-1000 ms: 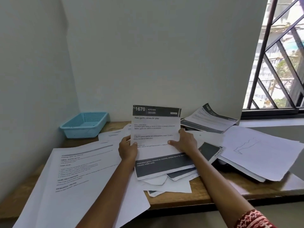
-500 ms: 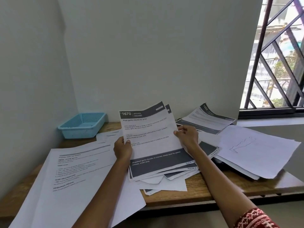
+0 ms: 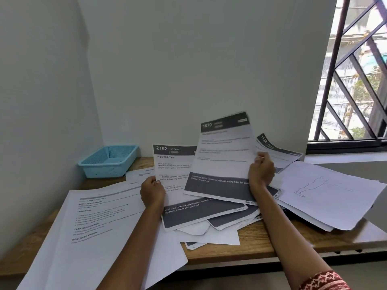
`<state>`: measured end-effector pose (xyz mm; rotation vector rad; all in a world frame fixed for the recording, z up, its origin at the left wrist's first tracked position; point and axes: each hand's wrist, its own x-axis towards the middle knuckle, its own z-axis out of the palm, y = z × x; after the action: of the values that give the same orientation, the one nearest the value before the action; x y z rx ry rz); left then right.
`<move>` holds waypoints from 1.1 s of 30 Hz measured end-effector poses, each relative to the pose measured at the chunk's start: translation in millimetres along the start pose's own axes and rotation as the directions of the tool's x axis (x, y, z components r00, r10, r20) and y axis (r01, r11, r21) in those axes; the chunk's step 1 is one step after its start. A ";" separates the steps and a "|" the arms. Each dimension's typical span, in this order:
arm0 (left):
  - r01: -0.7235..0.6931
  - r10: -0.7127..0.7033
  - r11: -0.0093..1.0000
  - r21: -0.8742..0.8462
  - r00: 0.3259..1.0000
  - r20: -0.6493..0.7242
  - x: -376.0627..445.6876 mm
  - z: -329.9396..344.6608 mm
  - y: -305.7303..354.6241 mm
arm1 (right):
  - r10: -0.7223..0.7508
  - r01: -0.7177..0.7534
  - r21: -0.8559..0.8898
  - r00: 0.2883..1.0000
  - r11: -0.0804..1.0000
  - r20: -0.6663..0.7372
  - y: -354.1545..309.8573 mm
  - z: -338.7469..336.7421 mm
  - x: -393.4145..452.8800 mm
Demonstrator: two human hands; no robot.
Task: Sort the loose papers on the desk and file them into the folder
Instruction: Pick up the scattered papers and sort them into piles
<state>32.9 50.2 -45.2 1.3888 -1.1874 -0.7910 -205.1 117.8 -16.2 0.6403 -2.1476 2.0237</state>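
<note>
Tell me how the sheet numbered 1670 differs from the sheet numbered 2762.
The 1670 sheet is pinched by the right hand, raised and tilted; the 2762 sheet is held by the left hand, lower and partly behind it. Both have dark header and footer bands.

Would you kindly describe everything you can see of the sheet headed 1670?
The 1670 sheet is a white printed page with a dark band across the top bearing the number 1670 and a dark band near the bottom with light text about unpeeled garlic and an empty bowl. The text between is too blurred to read. It looks like plain thin paper. It is raised off the desk and tilted, and the right hand grips its right edge. It overlaps the 2762 sheet, which the left hand holds.
</note>
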 end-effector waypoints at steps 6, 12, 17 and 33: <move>-0.138 0.146 0.978 -0.155 0.988 0.043 -2.7 -2.3 10.7 | -0.108 0.090 0.108 0.980 0.990 0.170 -0.1 9.5 -8.5; 0.220 -0.103 0.887 -0.406 0.951 0.290 5.6 -10.5 12.2 | -0.305 0.277 0.138 0.762 0.951 0.571 -0.6 19.9 -30.8; 0.206 -0.196 0.918 -0.340 0.979 0.063 45.6 -53.2 12.3 | -0.122 0.454 -0.348 0.733 0.820 0.669 11.3 16.1 -21.3; 0.216 -0.118 0.921 -0.324 0.948 0.296 31.6 -80.5 -13.8 | -0.068 0.231 -0.155 0.735 0.961 0.674 5.3 19.0 -28.3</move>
<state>120.0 43.3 -38.8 1.1147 -1.0725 -1.2856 -177.8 105.6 -33.3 1.6432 -2.5073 1.5534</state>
